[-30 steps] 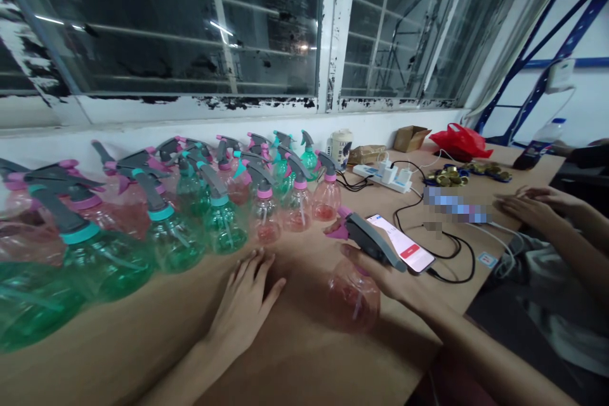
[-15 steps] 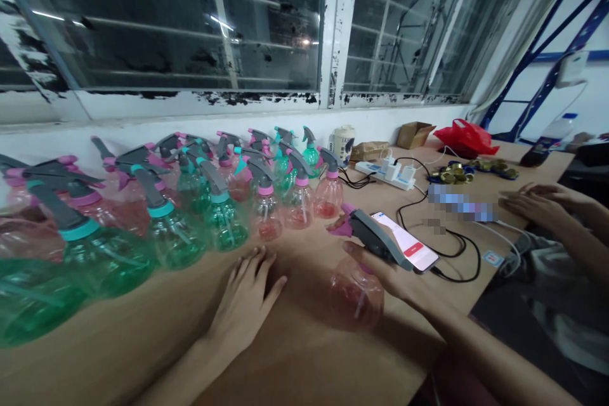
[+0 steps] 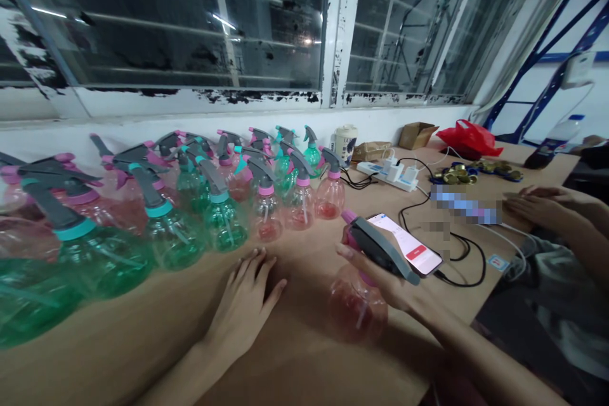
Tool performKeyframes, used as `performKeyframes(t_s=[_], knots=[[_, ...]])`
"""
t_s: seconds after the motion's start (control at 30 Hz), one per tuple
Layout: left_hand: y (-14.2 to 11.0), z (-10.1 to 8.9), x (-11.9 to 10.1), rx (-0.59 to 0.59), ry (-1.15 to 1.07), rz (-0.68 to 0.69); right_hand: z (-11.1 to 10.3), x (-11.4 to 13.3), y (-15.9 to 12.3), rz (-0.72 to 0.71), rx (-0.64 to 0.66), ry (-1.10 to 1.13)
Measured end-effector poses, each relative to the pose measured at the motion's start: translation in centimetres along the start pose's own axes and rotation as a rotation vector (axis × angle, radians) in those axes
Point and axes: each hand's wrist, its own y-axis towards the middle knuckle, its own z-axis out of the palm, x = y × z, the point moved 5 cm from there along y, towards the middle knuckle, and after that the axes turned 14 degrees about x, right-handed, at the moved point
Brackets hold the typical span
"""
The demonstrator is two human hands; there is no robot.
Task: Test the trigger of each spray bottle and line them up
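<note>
My left hand lies flat on the brown table, palm down, its fingers spread and holding nothing. On the right, my right hand is wrapped round the neck of a clear pink spray bottle, just below its grey and pink trigger head. Part of the grip is hidden behind that head. Beyond my left hand, several green spray bottles and pink spray bottles stand in rows. A smartphone with a lit screen lies behind the held bottle.
A white power strip with plugs and black cables lies farther back. Past it are a red plastic bag, gold-coloured round pieces and a cola bottle. Another person's hands rest at the right table edge.
My right hand has brought the pink spray bottle slightly down and nearer, and its fingers sit lower on the trigger head. The left hand stays in place.
</note>
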Motion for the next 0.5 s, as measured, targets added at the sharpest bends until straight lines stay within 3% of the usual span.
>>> performKeyframes(t_s=[0.2,0.5], knots=[[-0.1,0.0,0.0,-0.021,0.029,0.009,0.5,0.9,-0.9,0.043,-0.005,0.004],[-0.1,0.2,0.1,-0.015,0.058,0.012,0.3,4.3,0.2,-0.079,0.036,0.033]])
